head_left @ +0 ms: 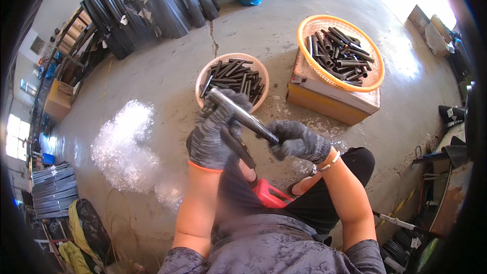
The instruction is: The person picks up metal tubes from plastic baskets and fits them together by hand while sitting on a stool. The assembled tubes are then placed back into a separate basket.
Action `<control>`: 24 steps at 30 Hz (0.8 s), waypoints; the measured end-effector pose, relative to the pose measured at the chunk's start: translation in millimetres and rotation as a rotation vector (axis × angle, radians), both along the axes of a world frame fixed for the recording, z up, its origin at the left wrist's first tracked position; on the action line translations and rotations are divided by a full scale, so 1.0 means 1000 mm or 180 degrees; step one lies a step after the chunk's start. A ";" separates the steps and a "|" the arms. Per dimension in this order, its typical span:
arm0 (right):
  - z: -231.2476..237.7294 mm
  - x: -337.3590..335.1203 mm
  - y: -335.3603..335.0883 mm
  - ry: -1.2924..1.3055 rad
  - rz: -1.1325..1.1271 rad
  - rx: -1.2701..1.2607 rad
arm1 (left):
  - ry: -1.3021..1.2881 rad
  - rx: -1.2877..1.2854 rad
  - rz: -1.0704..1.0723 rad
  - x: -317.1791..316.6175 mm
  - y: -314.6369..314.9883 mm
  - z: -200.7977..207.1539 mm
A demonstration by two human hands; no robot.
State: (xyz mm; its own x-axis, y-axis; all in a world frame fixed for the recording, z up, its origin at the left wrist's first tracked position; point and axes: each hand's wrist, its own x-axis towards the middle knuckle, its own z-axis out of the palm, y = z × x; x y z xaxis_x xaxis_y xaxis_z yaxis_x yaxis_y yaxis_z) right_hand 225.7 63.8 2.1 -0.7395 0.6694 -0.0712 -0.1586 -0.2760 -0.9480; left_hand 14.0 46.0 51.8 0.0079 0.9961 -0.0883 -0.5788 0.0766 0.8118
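Both my hands wear grey knitted gloves. A shiny dark tube slants down to the right in front of me. My left hand is wrapped round its upper part, with the tube's end sticking out past the fingers. My right hand closes on the lower end and hides part of it. Below my left palm another dark, long piece shows, partly covered. Just beyond my hands stands a pink basket of short black tubes.
An orange-rimmed basket of black tubes rests on a cardboard box at the right. Shiny clear plastic-looking material lies on the floor at left. Something red is between my legs. Bundled long dark strips stand at the back left.
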 end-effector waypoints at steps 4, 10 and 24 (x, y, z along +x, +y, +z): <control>-0.030 0.038 0.003 -0.0956 -0.1150 0.0488 | -0.0158 0.0127 0.0939 -0.031 0.005 -0.020; -0.166 0.284 0.010 -0.3375 -0.2558 0.1158 | -0.0339 0.0518 0.1531 -0.108 0.017 -0.033; -0.014 0.022 0.001 0.0790 -0.0164 0.0370 | -0.0277 -0.0132 -0.0263 0.020 0.005 -0.016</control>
